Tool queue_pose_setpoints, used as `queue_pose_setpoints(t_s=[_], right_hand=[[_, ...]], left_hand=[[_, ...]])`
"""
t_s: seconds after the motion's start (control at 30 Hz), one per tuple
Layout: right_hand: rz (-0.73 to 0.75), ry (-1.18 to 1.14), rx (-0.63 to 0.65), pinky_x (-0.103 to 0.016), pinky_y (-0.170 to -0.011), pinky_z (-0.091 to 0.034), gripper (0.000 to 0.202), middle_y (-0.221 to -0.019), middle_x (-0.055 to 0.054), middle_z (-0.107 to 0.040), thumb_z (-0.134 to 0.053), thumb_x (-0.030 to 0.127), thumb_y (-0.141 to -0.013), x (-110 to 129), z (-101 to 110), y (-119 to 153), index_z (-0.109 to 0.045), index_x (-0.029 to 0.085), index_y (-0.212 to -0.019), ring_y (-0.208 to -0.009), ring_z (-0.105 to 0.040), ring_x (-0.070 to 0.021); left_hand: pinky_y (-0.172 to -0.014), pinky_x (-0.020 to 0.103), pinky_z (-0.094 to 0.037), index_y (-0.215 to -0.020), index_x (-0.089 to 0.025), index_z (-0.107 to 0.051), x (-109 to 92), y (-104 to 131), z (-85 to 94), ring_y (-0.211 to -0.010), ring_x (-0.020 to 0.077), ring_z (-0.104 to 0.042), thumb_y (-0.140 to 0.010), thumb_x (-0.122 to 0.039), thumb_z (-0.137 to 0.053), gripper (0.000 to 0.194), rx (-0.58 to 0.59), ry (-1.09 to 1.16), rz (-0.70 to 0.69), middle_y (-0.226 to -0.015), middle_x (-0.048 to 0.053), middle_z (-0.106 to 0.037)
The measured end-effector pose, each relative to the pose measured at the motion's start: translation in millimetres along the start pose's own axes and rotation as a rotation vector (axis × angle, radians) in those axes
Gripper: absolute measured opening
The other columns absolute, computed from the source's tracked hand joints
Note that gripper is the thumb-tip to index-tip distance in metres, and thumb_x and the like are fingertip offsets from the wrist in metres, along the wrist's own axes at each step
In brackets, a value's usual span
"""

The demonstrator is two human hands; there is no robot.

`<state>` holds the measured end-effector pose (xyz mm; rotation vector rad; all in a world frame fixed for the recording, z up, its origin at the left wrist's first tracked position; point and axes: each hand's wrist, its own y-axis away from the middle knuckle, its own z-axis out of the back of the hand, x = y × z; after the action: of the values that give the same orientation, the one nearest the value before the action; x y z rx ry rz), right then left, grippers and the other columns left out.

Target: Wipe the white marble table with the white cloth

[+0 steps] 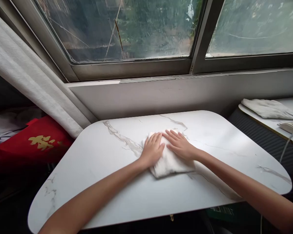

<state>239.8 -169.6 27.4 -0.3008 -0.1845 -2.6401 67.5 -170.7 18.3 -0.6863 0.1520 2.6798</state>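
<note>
A folded white cloth (172,164) lies flat near the middle of a white table (107,195) with grey-brown marbling. My left hand (152,149) rests palm down on the cloth's left part, its fingers extended and pointing away from me. Beside it, my right hand (180,144) lies flat across the cloth's upper right part, fingers spread and pointing up and left. The two hands are close together, and the cloth's near edge shows below them.
Behind the table are a wall and a sliding window (129,70). A pale curtain (34,71) hangs at the left, over a red cloth (21,146) with gold marks. At the right, another table holds a folded white cloth (270,109) and a power strip (291,128) with a cable.
</note>
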Motion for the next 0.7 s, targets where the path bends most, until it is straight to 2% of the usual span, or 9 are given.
queue_pose_setpoints(t_s=[0.07, 0.2, 0.33, 0.4, 0.5, 0.7], right_hand=[[-0.032, 0.011, -0.077, -0.046, -0.113, -0.014, 0.055, -0.155, -0.004, -0.017, -0.023, 0.041, -0.097, -11, 1, -34, -0.021, 0.022, -0.149, -0.142, -0.011, -0.0231], [-0.093, 0.081, -0.223, -0.044, -0.112, -0.017, 0.052, -0.152, -0.006, -0.027, -0.029, 0.034, -0.095, -19, -1, -94, -0.03, 0.021, -0.146, -0.14, -0.021, -0.023], [-0.215, 0.106, -0.313, -0.044, -0.11, -0.022, 0.05, -0.149, -0.01, -0.034, -0.03, 0.032, -0.094, -16, 2, -131, -0.037, 0.021, -0.142, -0.137, -0.027, -0.0241], [-0.234, 0.11, -0.343, -0.043, -0.109, -0.022, 0.049, -0.148, -0.011, -0.036, -0.031, 0.032, -0.094, -15, 2, -138, -0.038, 0.02, -0.141, -0.136, -0.029, -0.0247], [-0.195, 0.118, -0.367, -0.042, -0.109, -0.022, 0.049, -0.147, -0.012, -0.036, -0.03, 0.03, -0.094, -13, 1, -135, -0.039, 0.017, -0.141, -0.136, -0.029, -0.0245], [-0.161, 0.134, -0.332, -0.041, -0.11, -0.019, 0.05, -0.149, -0.012, -0.033, -0.027, 0.029, -0.095, 7, -7, -101, -0.037, 0.014, -0.142, -0.137, -0.026, -0.0243]], left_hand=[[-0.115, 0.04, -0.017, -0.141, -0.017, -0.034, 16, -34, 5.2, -0.138, 0.0189, -0.026, -0.095, -0.03, -0.028, 0.048, -0.086, -0.033, -0.024, -0.149, 0.006, -0.034], [-0.111, 0.035, -0.025, -0.133, -0.018, -0.046, 45, -96, 18.4, -0.131, 0.0167, -0.038, -0.096, -0.024, -0.026, 0.043, -0.2, -0.059, -0.042, -0.141, 0.004, -0.047], [-0.11, 0.035, -0.027, -0.132, -0.017, -0.048, 60, -129, 26.4, -0.13, 0.0176, -0.039, -0.097, -0.024, -0.025, 0.042, -0.265, -0.087, -0.026, -0.14, 0.006, -0.048], [-0.111, 0.038, -0.025, -0.132, -0.017, -0.047, 62, -133, 26.7, -0.132, 0.0187, -0.037, -0.097, -0.024, -0.025, 0.042, -0.273, -0.095, -0.021, -0.141, 0.007, -0.046], [-0.112, 0.04, -0.021, -0.135, -0.015, -0.044, 60, -126, 24.2, -0.134, 0.0207, -0.034, -0.097, -0.025, -0.027, 0.043, -0.278, -0.11, -0.007, -0.144, 0.009, -0.042], [-0.113, 0.042, -0.019, -0.137, -0.013, -0.042, 51, -83, 20.2, -0.136, 0.0215, -0.031, -0.096, -0.026, -0.029, 0.044, -0.27, -0.143, 0.009, -0.145, 0.011, -0.04]])
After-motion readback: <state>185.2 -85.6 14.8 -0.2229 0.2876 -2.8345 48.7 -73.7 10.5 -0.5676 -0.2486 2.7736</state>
